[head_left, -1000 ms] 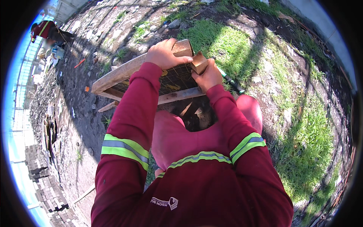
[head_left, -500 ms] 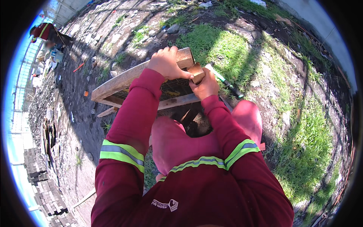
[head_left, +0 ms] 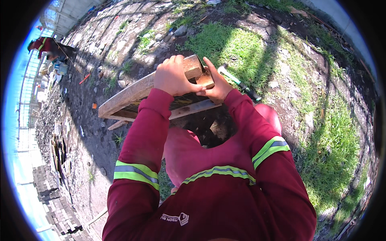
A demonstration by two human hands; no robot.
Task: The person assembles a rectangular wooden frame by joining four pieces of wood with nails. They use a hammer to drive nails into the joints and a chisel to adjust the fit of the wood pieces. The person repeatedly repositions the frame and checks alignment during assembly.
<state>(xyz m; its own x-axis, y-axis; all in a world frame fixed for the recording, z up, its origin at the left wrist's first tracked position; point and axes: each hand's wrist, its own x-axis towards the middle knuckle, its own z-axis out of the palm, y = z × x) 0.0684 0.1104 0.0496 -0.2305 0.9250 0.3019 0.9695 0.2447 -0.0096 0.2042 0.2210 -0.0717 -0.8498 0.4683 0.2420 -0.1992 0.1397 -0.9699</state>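
A wooden frame (head_left: 128,93) with wire mesh (head_left: 181,101) across it is tilted up in front of my knees. My left hand (head_left: 173,75) is closed over its upper beam near the right end, the thumb reaching to a short wood block (head_left: 206,80). That block sits against the beam's end at the frame's corner. Around the block's right side my right hand (head_left: 217,85) is closed, index finger stretched up along it and thumb near my left thumb. Just right of this hand, a hammer (head_left: 240,84) with a green and black handle lies on the grass.
Grass patches (head_left: 249,48) and stony soil surround me. A co-worker (head_left: 48,46) bends over at the far left, near a bucket (head_left: 61,68). Stacked blocks (head_left: 60,213) stand at the lower left. A wall (head_left: 337,24) runs along the upper right.
My right hand has shifted its hold on the block, its index finger now extended upward. The frame's right end and both hands sit slightly lower in view.
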